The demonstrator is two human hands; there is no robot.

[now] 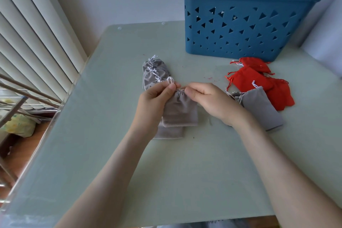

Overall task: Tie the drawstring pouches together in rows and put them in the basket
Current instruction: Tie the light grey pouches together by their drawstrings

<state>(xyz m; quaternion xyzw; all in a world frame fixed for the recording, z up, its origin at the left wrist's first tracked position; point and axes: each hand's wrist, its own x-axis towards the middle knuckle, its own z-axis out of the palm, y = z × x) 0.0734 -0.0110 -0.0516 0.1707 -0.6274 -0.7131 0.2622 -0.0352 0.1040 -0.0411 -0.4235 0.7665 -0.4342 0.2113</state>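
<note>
The person's two bare arms reach over the smooth, pale green worktop (166, 172). The left hand (157, 98) has its grip pinched on a thin pale cord loop (170, 80), most likely to keep the loop open for a knot. The right hand (205, 100) has its grip pinched on the bunched-up neck of a soft grey cloth pouch (180, 111), holding it steady. A second flat grey pouch (170, 132) lies under it and peeks out on the near side. Just past the left hand, a row of tied grey pouches (154, 72) lies in a line with knotted cords. On the right wait a loose grey pouch (262, 111) and some bright red cloth pouches (259, 81). Far back stands the blue plastic basket (240, 29) with little triangle holes. Its inside cannot be seen.
</note>
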